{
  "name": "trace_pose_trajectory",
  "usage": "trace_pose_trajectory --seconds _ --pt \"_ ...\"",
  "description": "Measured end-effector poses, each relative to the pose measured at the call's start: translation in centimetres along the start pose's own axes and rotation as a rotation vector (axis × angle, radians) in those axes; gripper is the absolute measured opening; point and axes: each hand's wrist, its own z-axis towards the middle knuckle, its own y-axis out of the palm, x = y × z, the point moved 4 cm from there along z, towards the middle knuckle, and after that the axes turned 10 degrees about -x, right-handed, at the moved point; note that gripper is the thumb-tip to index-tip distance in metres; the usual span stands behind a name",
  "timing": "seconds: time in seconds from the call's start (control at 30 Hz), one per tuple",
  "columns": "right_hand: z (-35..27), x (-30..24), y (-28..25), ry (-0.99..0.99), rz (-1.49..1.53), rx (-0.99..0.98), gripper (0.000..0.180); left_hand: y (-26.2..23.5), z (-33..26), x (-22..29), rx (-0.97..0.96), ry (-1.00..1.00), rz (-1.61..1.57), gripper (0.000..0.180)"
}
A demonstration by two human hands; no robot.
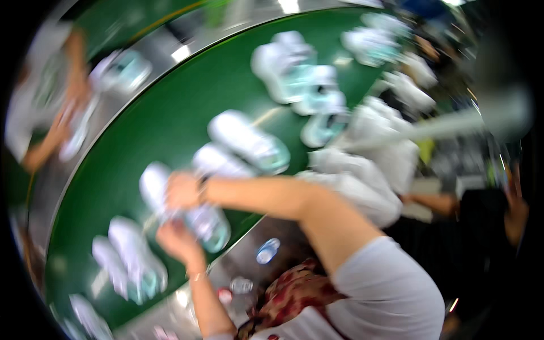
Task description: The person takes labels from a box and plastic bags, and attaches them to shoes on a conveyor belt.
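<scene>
A white shoe (211, 225) with a mint-green heel lies slantwise under my hands on the green belt, its white toe pointing up and left. My right hand (184, 191), with a dark band at the wrist, is closed over the middle of the shoe. Against the shoe's near side, my left hand (177, 239) has its fingers curled in, with a thin bracelet on that wrist. Motion blur hides the fingertips. Just beyond my right forearm rest two similar shoes, a nearer shoe (220, 161) and a farther shoe (250, 143).
A curved green conveyor belt (136, 133) carries a left pair of shoes (133, 258) and a far group of shoes (292, 71). White bundles (362, 175) line its right edge. A bottle (268, 250) lies near my arms. Across the belt, another person's hands (68, 116) hold a shoe.
</scene>
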Motion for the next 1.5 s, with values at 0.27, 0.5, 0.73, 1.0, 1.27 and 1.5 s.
trace_pose_trajectory --seconds 0.27,0.5,0.73,1.0,1.27,1.5 --pt "3.7 -6.7 -0.4 0.304 0.413 -0.086 0.027 -6.3 2.2 -8.0 -0.276 -0.311 -0.298 0.015" --pt "1.5 -9.4 -2.7 0.399 0.3 -0.107 0.02 -7.0 2.4 -7.8 -0.242 -0.215 -0.286 0.015" --pt "4.3 -9.2 0.0 0.229 1.036 -0.065 0.019 -7.7 1.8 -10.1 -0.318 -0.38 -0.681 0.01" --pt "3.1 -8.8 -0.1 0.585 1.154 0.247 0.013 -6.3 0.6 -6.9 -0.287 -0.545 -0.946 0.009" --pt "4.4 -9.5 -2.5 0.397 0.6 0.518 0.006 -8.1 2.5 -8.5 -0.188 -0.457 -0.861 0.01" --pt "5.6 -8.1 1.1 0.399 1.487 0.439 0.011 -7.4 2.6 -9.9 -0.25 -0.586 -1.152 0.011"
